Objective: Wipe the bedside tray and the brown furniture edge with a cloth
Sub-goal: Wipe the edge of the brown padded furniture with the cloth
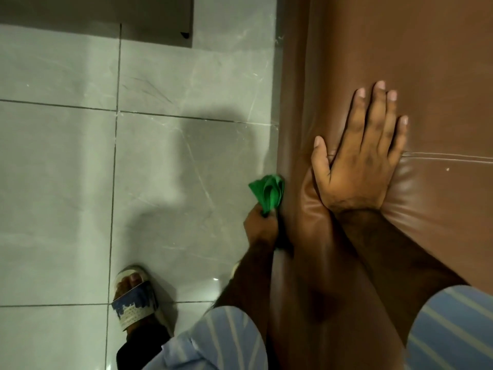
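Observation:
The brown padded furniture (432, 76) fills the right half of the view, its rounded edge (293, 124) running top to bottom beside the floor. My left hand (260, 227) is closed around a bunched green cloth (269, 192), which presses against the outer side of that edge, low down. My right hand (360, 156) lies flat on the brown top surface, palm down with fingers spread, holding nothing. A stitched seam runs off to the right from under it. No bedside tray is in view.
Grey marble floor tiles (66, 169) cover the left half. My foot in a woven sandal (134, 297) stands on them at the lower left. A darker panel (157, 20) sits at the top of the floor area.

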A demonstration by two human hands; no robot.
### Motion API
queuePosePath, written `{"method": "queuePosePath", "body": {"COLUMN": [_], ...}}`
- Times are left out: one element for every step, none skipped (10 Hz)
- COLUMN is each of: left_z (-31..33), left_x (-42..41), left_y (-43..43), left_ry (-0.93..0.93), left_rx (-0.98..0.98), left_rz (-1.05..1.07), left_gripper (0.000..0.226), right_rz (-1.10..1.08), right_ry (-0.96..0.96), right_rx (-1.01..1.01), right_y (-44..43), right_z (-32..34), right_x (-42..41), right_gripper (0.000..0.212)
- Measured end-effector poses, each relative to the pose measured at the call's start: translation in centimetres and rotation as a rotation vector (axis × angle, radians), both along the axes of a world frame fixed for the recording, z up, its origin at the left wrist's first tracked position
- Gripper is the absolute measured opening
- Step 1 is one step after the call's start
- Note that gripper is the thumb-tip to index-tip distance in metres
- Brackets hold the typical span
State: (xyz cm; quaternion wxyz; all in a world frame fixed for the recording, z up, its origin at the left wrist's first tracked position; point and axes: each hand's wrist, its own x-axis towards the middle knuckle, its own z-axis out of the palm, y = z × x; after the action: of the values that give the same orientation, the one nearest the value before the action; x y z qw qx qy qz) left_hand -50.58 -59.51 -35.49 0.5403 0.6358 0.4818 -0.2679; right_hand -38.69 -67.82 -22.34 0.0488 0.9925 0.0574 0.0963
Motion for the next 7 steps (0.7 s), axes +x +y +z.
{"method": "queuePosePath", "body": {"left_z": [2.2, 4.3, 4.7, 1.4, -2.0, -1.9, -0.1], "left_x": [-1.6, -8.9, -11.5, -6.8, 3.0, 11.9, 12.0], "left_y": [-0.9, -1.5, -0.6, -0.4, 0.3, 1.5, 0.7], "left_ry": [-0.118, -0.056, 0.092, 0.176, 0.113, -0.143, -0.349], "left_rx": [-0.114, -0.224, -0.141, -0.058, -0.007, -0.026, -0.139], "left_rz": [0.232, 0.238, 0.033, -0.193, -0.186, 0.087, 0.284], "left_gripper": [0.021, 0.013, 0.014, 0.023, 0.032, 0.031, 0.027], "right_rz": [-0.005, -0.007, -0.010, -0.010, -0.003, -0.007, -0.007], "right_ry": [0.003, -0.001, 0.001, -0.001, -0.008, -0.005, 0.026], "right_rx": [-0.001, 0.000, 0.003, -0.005, 0.002, -0.001, 0.005], "right_y": [0.1, 0.1, 0.1, 0.0, -0.1, 0.0, 0.1], "right_z": [0.2, 0.4, 0.2, 0.2, 0.1, 0.1, 0.4], "right_x": [0.0, -0.1, -0.2, -0.2, -0.1, -0.1, 0.0], "right_gripper": [0.079, 0.078, 0.078, 0.078, 0.079, 0.079, 0.079]}}
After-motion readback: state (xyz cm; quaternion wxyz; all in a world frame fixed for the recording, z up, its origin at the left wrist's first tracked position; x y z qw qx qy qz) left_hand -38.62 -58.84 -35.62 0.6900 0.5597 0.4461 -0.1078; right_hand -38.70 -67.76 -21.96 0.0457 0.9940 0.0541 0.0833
